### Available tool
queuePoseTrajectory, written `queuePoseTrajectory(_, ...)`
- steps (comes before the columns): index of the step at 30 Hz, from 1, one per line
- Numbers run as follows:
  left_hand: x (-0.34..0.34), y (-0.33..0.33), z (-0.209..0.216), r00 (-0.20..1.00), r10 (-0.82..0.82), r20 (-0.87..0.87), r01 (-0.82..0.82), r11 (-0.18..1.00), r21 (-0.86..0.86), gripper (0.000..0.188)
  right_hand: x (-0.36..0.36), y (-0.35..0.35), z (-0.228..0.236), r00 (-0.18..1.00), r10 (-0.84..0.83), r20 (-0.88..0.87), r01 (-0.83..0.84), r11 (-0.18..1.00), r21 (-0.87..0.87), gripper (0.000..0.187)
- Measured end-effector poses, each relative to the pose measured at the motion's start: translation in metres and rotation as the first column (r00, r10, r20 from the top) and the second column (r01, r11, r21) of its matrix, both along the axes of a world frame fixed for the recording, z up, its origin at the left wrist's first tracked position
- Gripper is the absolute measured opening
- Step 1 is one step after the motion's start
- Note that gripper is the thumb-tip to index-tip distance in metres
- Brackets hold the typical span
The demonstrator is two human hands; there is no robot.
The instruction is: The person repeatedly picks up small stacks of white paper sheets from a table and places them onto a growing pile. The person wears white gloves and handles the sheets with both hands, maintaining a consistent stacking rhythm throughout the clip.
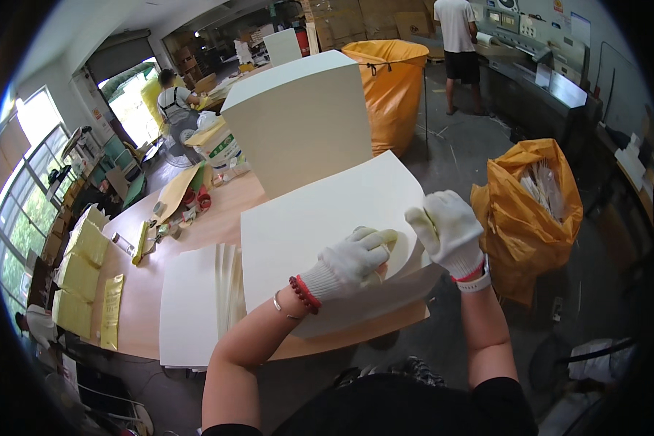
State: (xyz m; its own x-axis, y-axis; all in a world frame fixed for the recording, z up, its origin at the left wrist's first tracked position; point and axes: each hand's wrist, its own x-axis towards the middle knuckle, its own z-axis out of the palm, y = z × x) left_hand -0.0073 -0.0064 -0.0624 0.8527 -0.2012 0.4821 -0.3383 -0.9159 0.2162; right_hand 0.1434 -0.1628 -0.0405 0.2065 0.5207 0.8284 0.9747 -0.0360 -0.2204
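Observation:
A stack of large white paper sheets (291, 232) lies in front of me, its right edge curling upward. My left hand (350, 263), in a white knit glove, rests over the stack with its fingers bent around the curled sheet edges. My right hand (449, 231), gloved the same way, is closed at the stack's right edge, just above the lifted sheets. What its fingers hold is hidden. Behind rises a tall block of stacked white sheets (305, 123). To the left, a smaller fanned pile of white sheets (189, 305) overhangs the table's near edge.
The wooden table (138, 276) also carries yellow bundles (76, 280), a yellow strip (112, 312), tape rolls and a white bucket (221, 149). Orange bags (396, 94) stand beyond and on the right, one (523, 232) near my right arm. Two people work farther back.

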Motion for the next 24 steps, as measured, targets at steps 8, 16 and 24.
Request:
queuePoseTrajectory(8,-0.001,0.004,0.007,0.989,-0.014,-0.149,-0.052,0.899,-0.436,0.015,0.017,0.016,-0.025,0.993,-0.034,-0.11,0.046,0.993,0.105,0.013)
queuePoseTrajectory(16,-0.003,0.008,0.014,0.969,0.095,-0.227,-0.17,0.927,-0.335,0.034,0.015,0.015,-0.03,0.995,-0.029,-0.098,0.052,0.969,0.241,0.014)
queuePoseTrajectory(24,-0.005,0.007,0.02,0.962,0.052,-0.267,-0.102,0.978,-0.18,0.043,0.014,0.012,-0.023,0.993,-0.051,-0.106,0.067,0.986,0.15,0.013)
